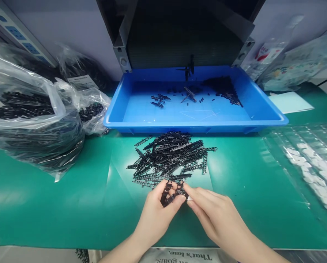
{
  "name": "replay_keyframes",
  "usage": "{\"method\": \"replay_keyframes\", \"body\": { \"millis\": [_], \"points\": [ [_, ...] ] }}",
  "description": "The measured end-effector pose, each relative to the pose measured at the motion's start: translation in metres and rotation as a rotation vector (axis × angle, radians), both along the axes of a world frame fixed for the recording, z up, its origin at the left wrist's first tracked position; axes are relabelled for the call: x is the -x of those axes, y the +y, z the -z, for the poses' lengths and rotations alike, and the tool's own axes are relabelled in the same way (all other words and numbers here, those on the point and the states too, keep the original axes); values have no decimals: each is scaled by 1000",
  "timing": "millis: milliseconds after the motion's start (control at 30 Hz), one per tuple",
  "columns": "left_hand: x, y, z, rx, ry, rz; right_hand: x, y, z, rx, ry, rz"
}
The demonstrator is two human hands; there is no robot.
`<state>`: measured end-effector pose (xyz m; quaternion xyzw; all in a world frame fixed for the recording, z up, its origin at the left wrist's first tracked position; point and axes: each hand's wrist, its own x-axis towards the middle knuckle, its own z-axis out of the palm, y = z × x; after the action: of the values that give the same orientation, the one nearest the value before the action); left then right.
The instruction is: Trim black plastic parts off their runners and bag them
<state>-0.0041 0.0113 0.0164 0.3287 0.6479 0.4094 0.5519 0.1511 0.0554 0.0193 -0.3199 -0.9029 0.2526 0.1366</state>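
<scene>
My left hand (161, 210) is closed around black plastic parts (167, 195) with ring-shaped ends. At its right, my right hand (217, 212) pinches the same cluster with thumb and forefinger, and a small white bit (190, 198) shows at those fingertips. How many pieces are held, and how they join, I cannot make out. Just beyond the fingers lies a loose pile of long black ladder-like plastic strips (171, 155) on the green table mat (235, 164).
A blue tray (196, 128) behind the pile contains small black pieces. At left stand an open clear bag (56, 146) of black parts and a smaller bag (93, 113). To the right are a clear blister tray (314, 175) with white pieces, a paper pad (291, 102) and a plastic bottle (270, 51).
</scene>
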Motion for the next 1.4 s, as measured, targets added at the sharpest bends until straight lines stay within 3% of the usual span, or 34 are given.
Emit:
{"method": "replay_keyframes", "body": {
  "millis": [233,367,567,700,833,1000,1100,1200,1267,1400],
  "points": [
    [-1,-1,1,-3,-3,-18,4,-7,5,-43,29,57],
    [-4,-3,5,6,10,-62,8,-12,12,-170,24,116],
    [-3,-4,6,10,-47,-159,-2,15,18,-205,-108,227],
    [2,-5,3,-90,-181,-230,-6,39,23,-108,-269,131],
    [10,-2,1,-112,-252,-252,-3,49,28,-53,-271,86],
    [19,1,3,-104,-256,-281,-5,52,11,55,-142,78],
    [15,0,7,-96,-327,-306,-2,44,-3,238,-30,137],
    [3,0,12,-98,-410,-321,9,27,-7,649,145,250],
    [-3,0,14,-89,-424,-319,16,14,-5,827,226,286],
    [-8,0,13,-74,-397,-276,23,2,-2,791,210,230]
  ]
}}
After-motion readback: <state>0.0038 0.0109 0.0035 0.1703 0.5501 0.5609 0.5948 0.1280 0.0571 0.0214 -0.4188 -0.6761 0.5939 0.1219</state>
